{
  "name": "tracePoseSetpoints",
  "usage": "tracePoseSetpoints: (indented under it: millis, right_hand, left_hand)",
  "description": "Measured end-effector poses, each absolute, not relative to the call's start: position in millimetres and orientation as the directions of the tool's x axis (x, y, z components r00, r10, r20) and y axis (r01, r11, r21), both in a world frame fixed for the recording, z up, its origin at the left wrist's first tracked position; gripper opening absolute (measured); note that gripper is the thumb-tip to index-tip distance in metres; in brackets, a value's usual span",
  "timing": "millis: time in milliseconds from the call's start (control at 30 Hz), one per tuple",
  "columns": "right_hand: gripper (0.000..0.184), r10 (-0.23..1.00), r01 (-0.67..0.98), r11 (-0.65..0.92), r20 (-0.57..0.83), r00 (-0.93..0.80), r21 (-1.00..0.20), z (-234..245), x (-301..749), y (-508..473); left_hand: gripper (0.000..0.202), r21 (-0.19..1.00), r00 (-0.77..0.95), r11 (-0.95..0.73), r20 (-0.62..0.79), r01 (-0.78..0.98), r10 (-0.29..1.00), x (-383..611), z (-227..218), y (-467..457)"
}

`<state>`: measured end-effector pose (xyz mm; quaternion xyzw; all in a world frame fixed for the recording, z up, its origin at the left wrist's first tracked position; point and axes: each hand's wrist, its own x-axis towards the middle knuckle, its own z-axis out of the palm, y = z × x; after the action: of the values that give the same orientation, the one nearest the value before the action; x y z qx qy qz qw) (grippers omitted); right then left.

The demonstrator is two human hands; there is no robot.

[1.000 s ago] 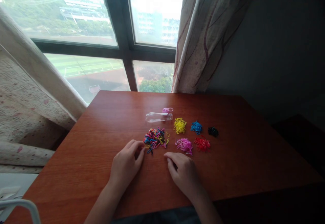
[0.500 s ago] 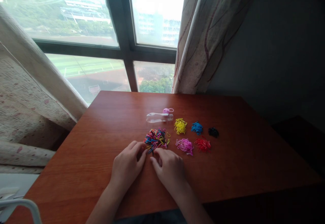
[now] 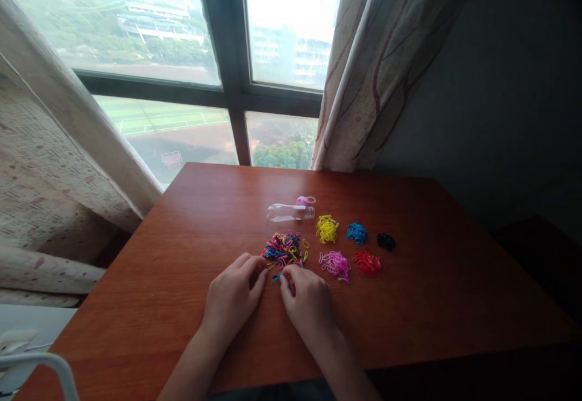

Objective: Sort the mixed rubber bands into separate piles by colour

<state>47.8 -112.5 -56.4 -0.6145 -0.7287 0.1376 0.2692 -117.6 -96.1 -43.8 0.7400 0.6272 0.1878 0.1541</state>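
A mixed heap of small coloured looped clips [image 3: 284, 248] lies in front of my hands. My left hand [image 3: 234, 289] rests at its lower left edge, fingers curved, with thumb and forefinger apart and nothing visible between them. Thumb and forefinger of my right hand [image 3: 308, 295] are pinched together at the heap's near side. A blue looped clip [image 3: 276, 278] sticks out from that pinch to the left. Right of the heap lie single-colour piles: yellow clips [image 3: 327, 229], blue clips [image 3: 356, 233], black clips [image 3: 386, 241], pink clips [image 3: 335, 265] and red clips [image 3: 367, 263].
Behind the heap a clear bottle [image 3: 288, 212] lies on its side, its pink cap [image 3: 304, 201] beside the neck. The wooden table [image 3: 150, 280] ends at a window with curtains [image 3: 359, 74]. A white curved tube [image 3: 50, 361] stands at lower left.
My right hand has drawn slightly back from the heap, and the blue clip now shows at its fingertips. The left hand stays beside the heap. The view has shifted slightly.
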Motion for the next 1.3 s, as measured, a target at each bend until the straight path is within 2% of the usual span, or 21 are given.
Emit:
tracePoseSetpoints:
  millis: [267,467,600,867,1300]
  right_hand:
    - [0.011,0.959,0.792,0.217,0.277,-0.064,-0.570,-58,58,-111]
    - [0.018,0.941,0.746,0.228,0.339,-0.003,-0.626,-49,74,-112]
    - [0.023,0.922,0.760,0.138,0.363,0.135,-0.635,-46,118,-108]
    - [0.035,0.842,0.784,-0.222,0.291,0.454,-0.579,-61,251,-91]
    - [0.045,0.816,0.756,-0.249,0.289,0.501,-0.606,-73,282,-64]
  left_hand:
    - [0.015,0.453,0.156,-0.179,0.087,0.873,0.984,-117,-43,-95]
    - [0.016,0.447,0.156,-0.174,0.076,0.878,0.985,-117,-42,-97]
    - [0.016,0.444,0.153,-0.172,0.079,0.879,0.985,-116,-41,-97]
    - [0.016,0.420,0.154,-0.178,0.089,0.890,0.984,-116,-42,-97]
    - [0.017,0.412,0.163,-0.188,0.095,0.892,0.982,-117,-41,-96]
